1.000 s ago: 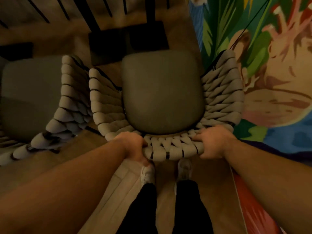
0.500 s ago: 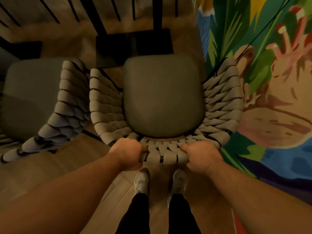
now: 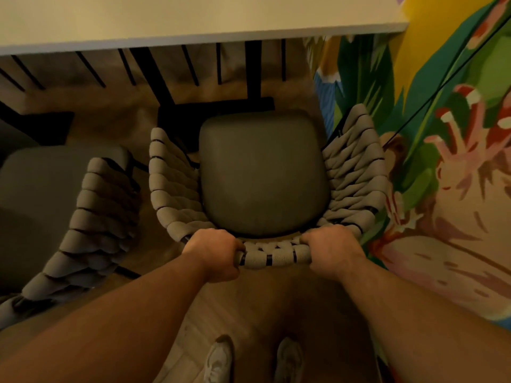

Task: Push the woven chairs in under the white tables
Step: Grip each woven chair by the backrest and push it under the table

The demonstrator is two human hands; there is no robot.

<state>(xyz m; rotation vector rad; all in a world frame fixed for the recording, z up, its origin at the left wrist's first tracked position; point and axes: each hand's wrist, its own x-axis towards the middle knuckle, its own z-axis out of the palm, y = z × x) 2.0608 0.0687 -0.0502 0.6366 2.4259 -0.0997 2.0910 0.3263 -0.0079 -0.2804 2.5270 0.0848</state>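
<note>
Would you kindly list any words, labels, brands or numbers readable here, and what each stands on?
None: no text is readable. The white table, the woven chair gripped by the left hand and right hand, the neighbouring chair, the painted wall and the shoes bear no legible writing.

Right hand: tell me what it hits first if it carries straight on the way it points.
The right hand, its grip on the back rim of the woven chair, would likely meet the grey seat cushion first, before the white table. Depth is unclear.
</note>
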